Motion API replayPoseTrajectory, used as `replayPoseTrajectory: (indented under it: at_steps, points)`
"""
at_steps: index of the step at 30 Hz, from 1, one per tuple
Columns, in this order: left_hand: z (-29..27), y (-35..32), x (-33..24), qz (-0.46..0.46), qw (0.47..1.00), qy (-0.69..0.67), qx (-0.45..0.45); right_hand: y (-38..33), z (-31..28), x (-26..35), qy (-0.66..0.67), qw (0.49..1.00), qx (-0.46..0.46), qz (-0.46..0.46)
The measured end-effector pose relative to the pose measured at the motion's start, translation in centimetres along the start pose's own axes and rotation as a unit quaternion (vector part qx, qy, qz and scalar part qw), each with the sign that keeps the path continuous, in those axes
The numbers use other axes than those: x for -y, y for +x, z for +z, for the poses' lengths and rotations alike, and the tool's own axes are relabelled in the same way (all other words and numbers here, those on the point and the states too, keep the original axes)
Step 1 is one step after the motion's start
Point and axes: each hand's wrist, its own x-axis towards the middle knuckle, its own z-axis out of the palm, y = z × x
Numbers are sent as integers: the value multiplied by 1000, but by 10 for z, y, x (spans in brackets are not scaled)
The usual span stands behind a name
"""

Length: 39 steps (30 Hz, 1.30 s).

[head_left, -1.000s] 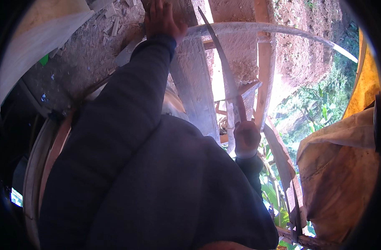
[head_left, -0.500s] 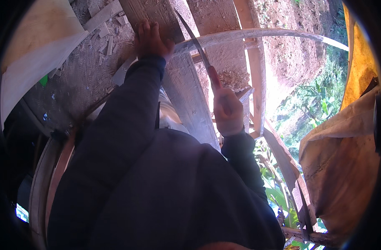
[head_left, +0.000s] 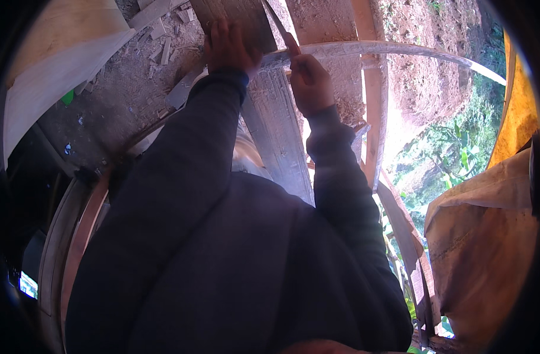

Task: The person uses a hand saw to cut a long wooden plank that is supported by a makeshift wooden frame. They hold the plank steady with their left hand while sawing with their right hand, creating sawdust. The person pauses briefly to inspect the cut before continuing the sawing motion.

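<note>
My right hand (head_left: 310, 85) is closed round the reddish-brown handle of a handsaw (head_left: 276, 20). Its thin, dark, slightly curved blade points away from me and runs out of the top of the view. Just left of it, my left hand (head_left: 229, 47) presses on a long pale wooden strip (head_left: 394, 48), fingers reaching over its far side onto a dark plank. The strip passes under that hand and extends far to the right, lying across the planks. The saw handle and my right fist are over the strip; where the teeth meet wood I cannot tell.
Weathered planks (head_left: 277, 133) run away from me with gaps between them. Wood offcuts (head_left: 160, 50) and shavings litter the ground at the far left, beside a pale curved sheet (head_left: 63, 65). Brown sheeting (head_left: 482, 236) and yellow sheeting (head_left: 514, 106) hang at the right, near green plants.
My right hand has pushed the saw away from me, from the near side of the strip up over it. My left hand stays on the strip; the view has shifted slightly.
</note>
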Motion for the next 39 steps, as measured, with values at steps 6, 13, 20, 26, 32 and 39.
replayPoseTrajectory:
  at_steps: [6, 13, 20, 26, 32, 39]
  points:
    - [-2, 10, 0, 15, 999, -28, -35, -191, -86, 57, 8, 999, 3, 36]
    - [1, 5, 4, 25, 998, -22, -45, -91, -47, 3, -22, 1000, 10, -12]
    - [0, 7, 5, 24, 999, 15, -43, -22, -7, -3, 29, 999, -26, -12]
    - [-3, 5, 3, 8, 999, -11, -31, -169, -76, 23, -50, 999, 0, 7]
    - [-10, 11, -5, 46, 997, -35, -51, -46, -29, -17, -68, 997, -2, -41]
    - [-5, 13, 8, 20, 999, -22, -32, -46, -22, 9, -24, 1000, -14, 4]
